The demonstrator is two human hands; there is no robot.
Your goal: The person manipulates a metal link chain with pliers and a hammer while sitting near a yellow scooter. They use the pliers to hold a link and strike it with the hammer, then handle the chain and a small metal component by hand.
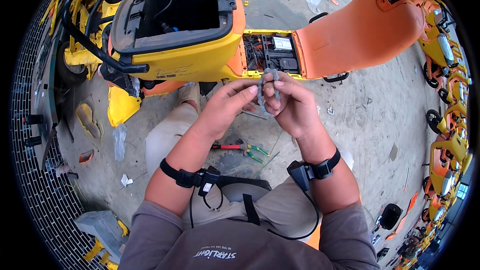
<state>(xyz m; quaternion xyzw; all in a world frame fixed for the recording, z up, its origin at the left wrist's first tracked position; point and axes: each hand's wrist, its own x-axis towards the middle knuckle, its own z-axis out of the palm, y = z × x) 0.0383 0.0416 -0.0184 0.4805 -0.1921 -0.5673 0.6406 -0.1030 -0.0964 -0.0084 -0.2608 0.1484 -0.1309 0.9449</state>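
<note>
Both hands meet over the near side of a yellow and orange scooter body point(195, 62). Between them is a grey, lumpy, cord-like loop point(261, 101), whose exact kind I cannot make out. My right hand point(296, 104) pinches its upper part between thumb and curled fingers. The thumb and fingertips of my left hand point(227, 104) close on its left side. Just beyond the hands, an uncovered bay point(270, 52) in the scooter shows wiring and electronic boxes. Red-handled pliers point(230, 146) and green-handled pliers point(256, 151) lie on the floor below my hands.
A dark open seat compartment point(175, 12) with a black grab rail point(82, 35) rises at the far left. Yellow panels point(82, 0) are heaped behind it. A row of scooters point(445, 135) lines the right side. A grey block point(102, 227) stands at the near left.
</note>
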